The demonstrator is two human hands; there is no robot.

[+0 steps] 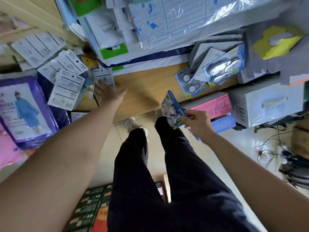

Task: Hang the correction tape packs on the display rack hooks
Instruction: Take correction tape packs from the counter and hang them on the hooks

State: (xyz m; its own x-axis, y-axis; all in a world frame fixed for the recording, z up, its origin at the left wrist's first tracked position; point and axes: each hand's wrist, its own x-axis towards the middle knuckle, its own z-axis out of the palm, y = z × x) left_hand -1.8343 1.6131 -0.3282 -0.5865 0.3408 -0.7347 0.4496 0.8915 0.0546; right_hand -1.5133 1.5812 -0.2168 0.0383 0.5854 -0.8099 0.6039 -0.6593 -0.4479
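Nearest, dark trouser legs [150,164] and a pale shoe [132,124] on glossy tile, seen from straight above. At right, right hand [199,125] pinching a correction tape pack [173,109] by its lower corner, thumb and fingers clamped on the blue card edge, grip narrow and firmly closed on it; probably held so to leave the top of the card, where a hang hole would be, free for a hook, though no hole can be made out. Stiff glossy card backing, clear moulded blister bulging over round tape reels, yellow price tabs. Pack tilted, hovering over the near edge of the surface [147,91], touching nothing else. At left, left hand [107,92] stretched forward, fingers spread and flat, grip wide and holding nothing, fingertips touching or just short of a white hanging card pack [104,77]; likely steadying or parting it to expose a hook, hook itself hidden. Beside it, more white backing cards [66,81] overlapping like shingles, printed backs outward, apparently already hung. Farther left, a purple raincoat packet [25,111] in slick plastic film. Surface itself bare wood-grain laminate, matte, warm tan. Beyond, at right, further blue packs [209,72] lying loosely stacked at angles, seemingly the supply waiting to be hung, blisters catching glare. Farthest, plastic-wrapped paper goods [167,22] and a yellow tissue box [275,42], edges soft with blur.
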